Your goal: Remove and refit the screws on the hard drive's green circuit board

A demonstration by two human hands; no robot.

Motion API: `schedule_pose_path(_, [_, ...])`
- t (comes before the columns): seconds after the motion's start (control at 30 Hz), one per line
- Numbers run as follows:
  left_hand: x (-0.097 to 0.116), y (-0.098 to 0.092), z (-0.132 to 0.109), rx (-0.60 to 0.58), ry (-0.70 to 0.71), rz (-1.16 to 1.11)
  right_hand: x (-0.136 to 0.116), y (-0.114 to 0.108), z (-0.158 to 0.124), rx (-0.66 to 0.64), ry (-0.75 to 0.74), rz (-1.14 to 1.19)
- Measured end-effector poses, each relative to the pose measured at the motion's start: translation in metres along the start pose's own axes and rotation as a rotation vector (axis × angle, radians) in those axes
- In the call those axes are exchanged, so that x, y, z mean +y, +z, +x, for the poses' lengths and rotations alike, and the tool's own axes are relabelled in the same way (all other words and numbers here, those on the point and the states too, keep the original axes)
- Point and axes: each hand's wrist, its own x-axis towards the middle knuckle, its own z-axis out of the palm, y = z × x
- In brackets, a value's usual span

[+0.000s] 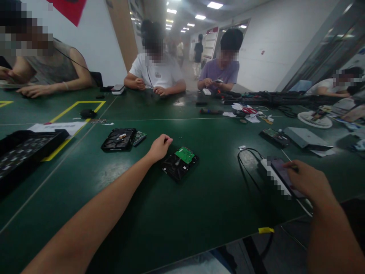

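Observation:
My left hand point(161, 147) rests on the green table just behind a hard drive point(173, 167), its fingers curled together. Whatever the fingers may hold is hidden. The drive lies flat with its green circuit board point(186, 155) facing up. To the left lies another black hard drive point(118, 140), with a loose circuit board point(139, 138) beside it. At the right, my right hand point(309, 179) is over a phone point(285, 175), its index finger stretched to the screen and touching or nearly touching it. The phone lies along a white power strip point(275, 177).
A black cable point(242, 163) loops left of the strip. A black tray point(37, 148) stands at far left. Another drive point(274, 137) and a grey metal box point(306, 139) lie at right. A white fan part point(313, 118) is behind them. Several people sit across the table.

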Motion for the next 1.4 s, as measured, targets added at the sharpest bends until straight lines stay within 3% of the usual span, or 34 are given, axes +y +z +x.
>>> schedule_pose_path(0.17, [-0.005, -0.011, -0.025, -0.006, -0.014, -0.088, -0.025, -0.011, -0.011, 0.238, -0.054, -0.098])
schedule_pose_path(0.3, [-0.001, -0.009, -0.031, 0.003, -0.024, -0.138, -0.079, -0.006, -0.024, 0.209, -0.263, -0.020])
schedule_pose_path(0.43, [0.002, -0.009, -0.033, -0.013, -0.003, -0.184, -0.153, 0.025, -0.027, 0.150, -0.477, 0.127])
schedule_pose_path(0.57, [0.009, -0.012, -0.035, -0.052, 0.048, -0.225, -0.223, 0.071, -0.036, -0.004, -0.736, 0.307])
schedule_pose_path(0.63, [0.017, -0.014, -0.036, -0.071, 0.080, -0.242, -0.250, 0.093, -0.044, -0.126, -0.800, 0.380])
schedule_pose_path(0.7, [0.026, -0.016, -0.038, -0.087, 0.111, -0.255, -0.269, 0.109, -0.052, -0.135, -0.871, 0.426])
schedule_pose_path(0.83, [0.046, -0.020, -0.043, -0.100, 0.171, -0.324, -0.280, 0.126, -0.063, 0.021, -1.000, 0.492])
schedule_pose_path(0.97, [0.063, -0.021, -0.049, -0.127, 0.207, -0.368, -0.273, 0.134, -0.065, 0.066, -1.056, 0.499])
schedule_pose_path(1.17, [0.072, -0.021, -0.053, -0.178, 0.184, -0.470, -0.267, 0.144, -0.058, 0.220, -1.108, 0.669])
schedule_pose_path(1.4, [0.068, -0.021, -0.055, -0.233, 0.135, -0.471, -0.263, 0.145, -0.056, 0.111, -1.074, 0.706])
